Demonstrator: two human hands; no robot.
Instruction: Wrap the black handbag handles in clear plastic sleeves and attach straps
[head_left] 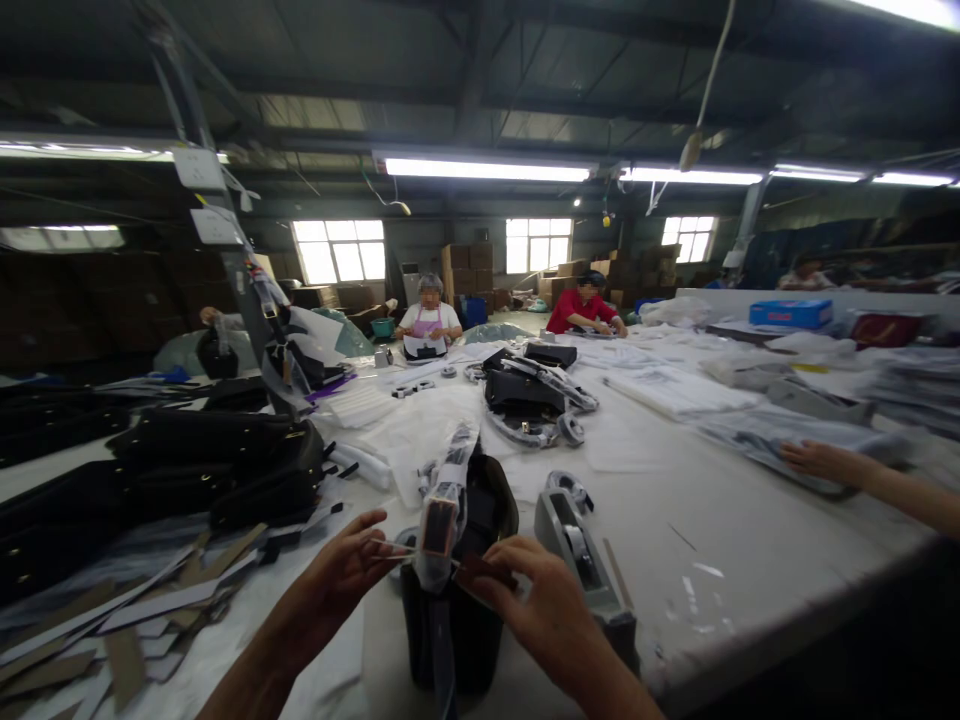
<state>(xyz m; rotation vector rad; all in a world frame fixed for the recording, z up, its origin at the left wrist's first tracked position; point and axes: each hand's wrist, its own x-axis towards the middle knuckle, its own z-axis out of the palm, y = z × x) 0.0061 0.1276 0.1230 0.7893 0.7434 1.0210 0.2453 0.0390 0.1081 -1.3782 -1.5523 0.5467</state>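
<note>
A black handbag (480,560) stands upright on the white table just in front of me. Its strap (442,500), wrapped in clear plastic, rises over the bag's top. My left hand (345,575) pinches the plastic wrap beside the strap, fingers closed. My right hand (536,600) is closed on a small dark brown piece (480,572) at the bag's rim. A grey tape dispenser (577,545) sits right of the bag, close to my right hand.
Stacked black bags (217,465) and cardboard strips (127,620) lie at left. More bags and wrapped straps (529,395) lie mid-table. Another person's hand (825,462) rests at right on plastic sheets. Two people (429,318) sit at the far end.
</note>
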